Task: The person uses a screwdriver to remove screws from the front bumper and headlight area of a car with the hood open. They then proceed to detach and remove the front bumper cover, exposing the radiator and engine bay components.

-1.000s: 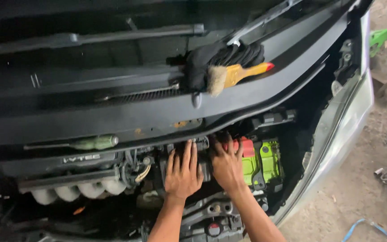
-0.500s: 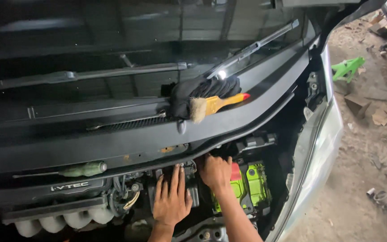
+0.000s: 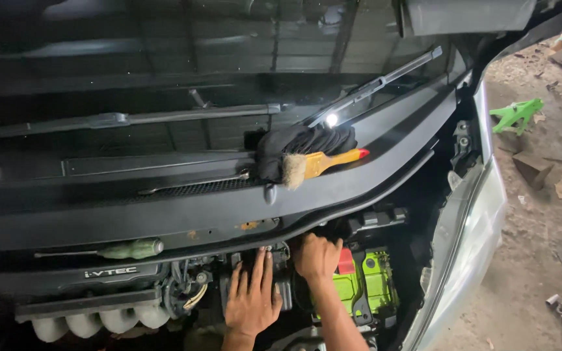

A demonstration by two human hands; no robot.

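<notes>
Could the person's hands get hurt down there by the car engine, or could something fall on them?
Maybe. The paintbrush and black cloth sit loose on the cowl right above both hands, so they might slip down. The right hand is curled beside the green battery, near its red cap, which could be risky. The left hand lies flat among tight, hard engine parts that might scrape it.

At the right of the frame we see a bare dirt floor (image 3: 554, 214) scattered with rubble, a green stand (image 3: 517, 114) at upper right, and daylight falling across it.
</notes>
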